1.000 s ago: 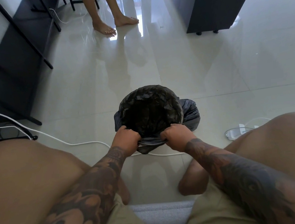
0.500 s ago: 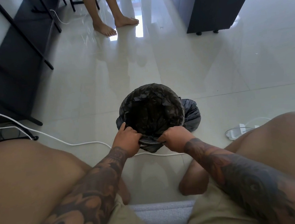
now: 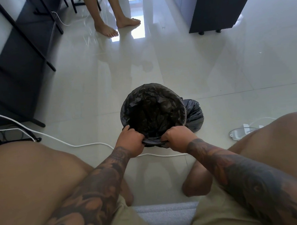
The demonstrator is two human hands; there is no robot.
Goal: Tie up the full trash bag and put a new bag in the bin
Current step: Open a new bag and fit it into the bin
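New bag point(image 3: 153, 110): near hem now drawn lower over bin rim between left hand point(image 3: 130, 140) and right hand point(image 3: 177, 138), both gripping it. Tied full bag point(image 3: 194, 115) beyond right hand. Lining nearly complete.

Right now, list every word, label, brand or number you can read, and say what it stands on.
None: no readable text anywhere in the head view.
New black bag in the bin: plain.
Tied bag behind it: plain.
White power strip: any marking too small to read.
Dark cabinet: unmarked.
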